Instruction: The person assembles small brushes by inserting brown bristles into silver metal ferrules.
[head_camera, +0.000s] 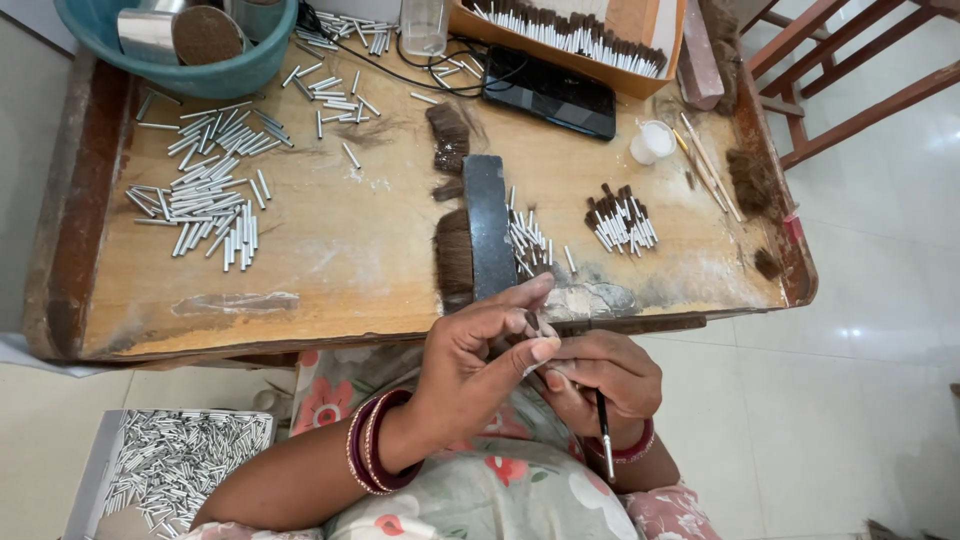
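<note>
Between both hands (540, 365), fingertips hide a small tuft (541, 324) from view.

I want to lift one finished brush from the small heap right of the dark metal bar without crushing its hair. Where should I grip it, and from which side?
Probably grip a brush in the heap by its silver metal tube, pinching across it from above. The tubes point toward the table's near edge and the dark hair tufts point away, so coming from the near side should keep fingers off the hair.
</note>
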